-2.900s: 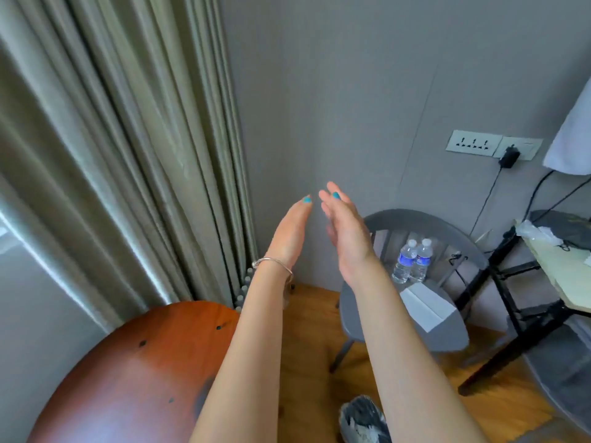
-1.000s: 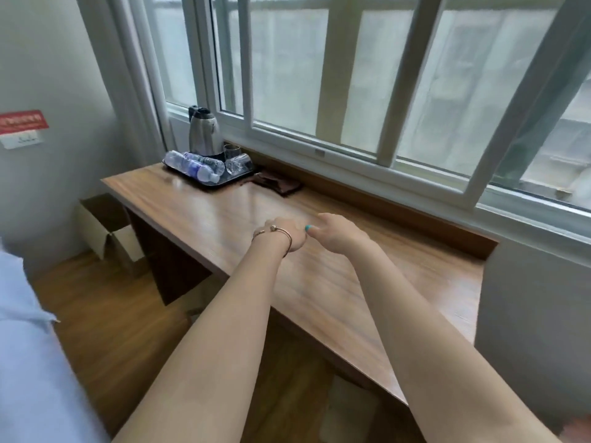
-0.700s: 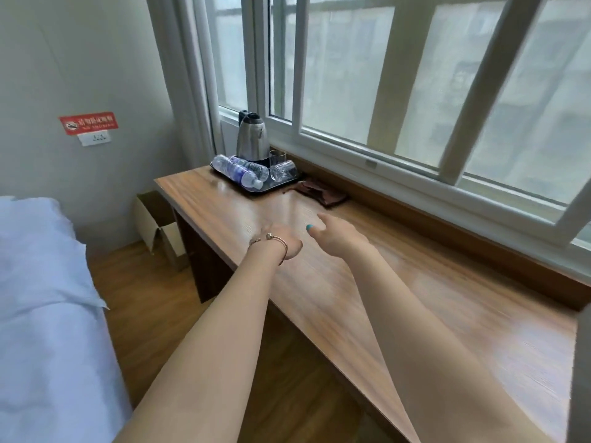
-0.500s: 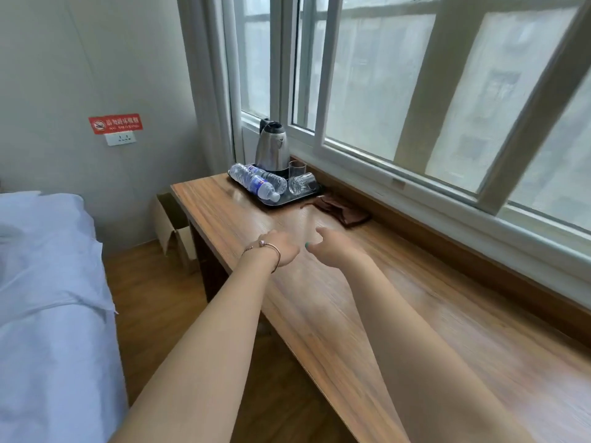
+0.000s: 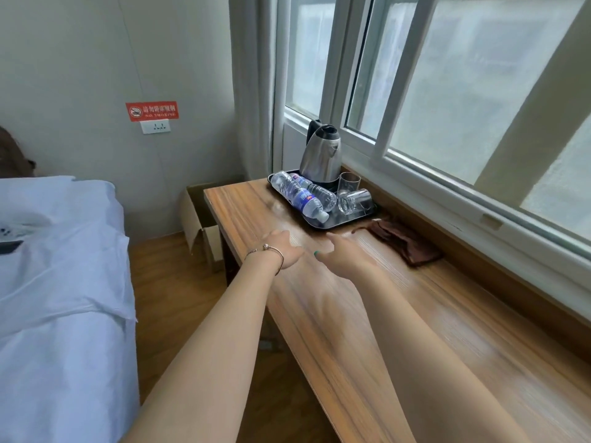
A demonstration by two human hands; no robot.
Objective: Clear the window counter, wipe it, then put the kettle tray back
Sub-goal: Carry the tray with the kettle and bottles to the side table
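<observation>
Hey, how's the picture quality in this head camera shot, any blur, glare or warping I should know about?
Head view: soft daylight from the frosted window, no hard shadows; the wooden counter carries a pale sheen. Wide-angle warping bends the window frame. The left hand and right hand are slightly motion-blurred; the steel kettle on the black tray is sharp.

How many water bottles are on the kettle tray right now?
2. Both lie on their sides on the tray, side by side: one bottle at the counter-side edge, the other bottle beside it, nearer the kettle.
</observation>
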